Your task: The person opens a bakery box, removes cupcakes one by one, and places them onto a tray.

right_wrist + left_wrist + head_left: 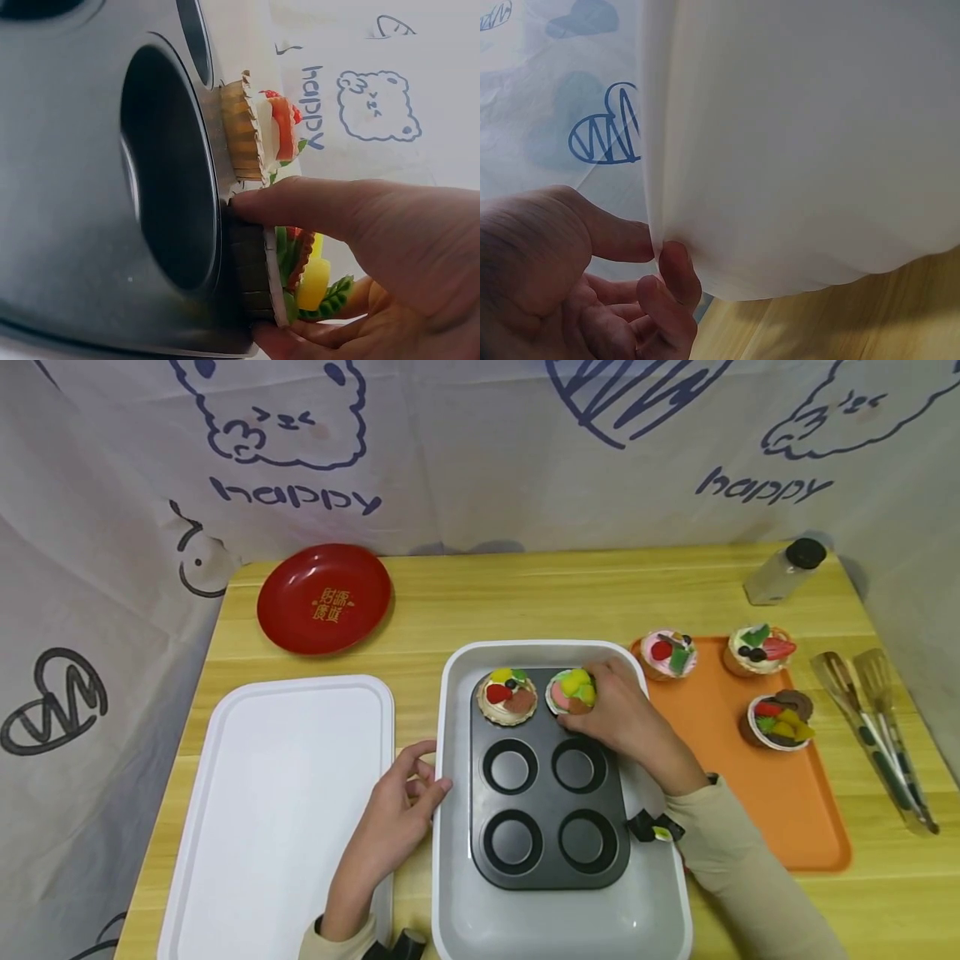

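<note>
A dark muffin tin (547,802) lies inside a deep white tray (562,922). My right hand (618,710) grips a toy cupcake (572,690) by its sides at the tin's back right cup; yellow, pink and brown pieces top it. In the right wrist view, thumb and fingers of the right hand (360,247) are round its dark wrapper (251,274). Another cupcake (507,697) sits in the back left cup. At the tray's left side, my left hand (397,818) pinches the rim between thumb and fingers, as the left wrist view shows the hand (607,277) at the wall (802,187).
An orange tray (750,802) at the right bears several cupcakes (778,720). Beyond it lie metal utensils (885,735), and a black-capped bottle (783,572) stands behind. A flat white tray (285,810) is at the left, a red plate (322,602) at the back left.
</note>
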### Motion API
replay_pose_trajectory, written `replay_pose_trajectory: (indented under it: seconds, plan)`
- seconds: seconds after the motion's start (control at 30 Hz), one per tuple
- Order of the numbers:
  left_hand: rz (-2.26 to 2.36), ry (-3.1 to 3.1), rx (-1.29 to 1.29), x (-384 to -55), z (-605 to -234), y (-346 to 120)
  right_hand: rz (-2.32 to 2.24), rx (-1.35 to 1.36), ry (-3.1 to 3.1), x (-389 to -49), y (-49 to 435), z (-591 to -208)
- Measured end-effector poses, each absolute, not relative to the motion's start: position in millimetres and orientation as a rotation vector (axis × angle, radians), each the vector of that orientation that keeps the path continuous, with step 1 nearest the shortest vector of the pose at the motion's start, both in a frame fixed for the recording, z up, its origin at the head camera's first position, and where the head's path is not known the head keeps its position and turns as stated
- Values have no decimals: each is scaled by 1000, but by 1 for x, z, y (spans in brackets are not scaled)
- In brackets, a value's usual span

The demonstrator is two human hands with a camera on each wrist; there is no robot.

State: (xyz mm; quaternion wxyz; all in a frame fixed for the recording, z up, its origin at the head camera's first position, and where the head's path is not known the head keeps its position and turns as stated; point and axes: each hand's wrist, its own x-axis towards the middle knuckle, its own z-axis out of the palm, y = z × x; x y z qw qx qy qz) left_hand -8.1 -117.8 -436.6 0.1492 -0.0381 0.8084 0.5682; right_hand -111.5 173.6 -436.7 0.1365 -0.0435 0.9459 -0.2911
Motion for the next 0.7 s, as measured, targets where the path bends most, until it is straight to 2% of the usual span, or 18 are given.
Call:
replay_pose_trajectory:
  seconds: [0.7]
  plan:
    - [1645,2317,-104,-8,-438,-117,-829,-82,2743,-113,176,-438]
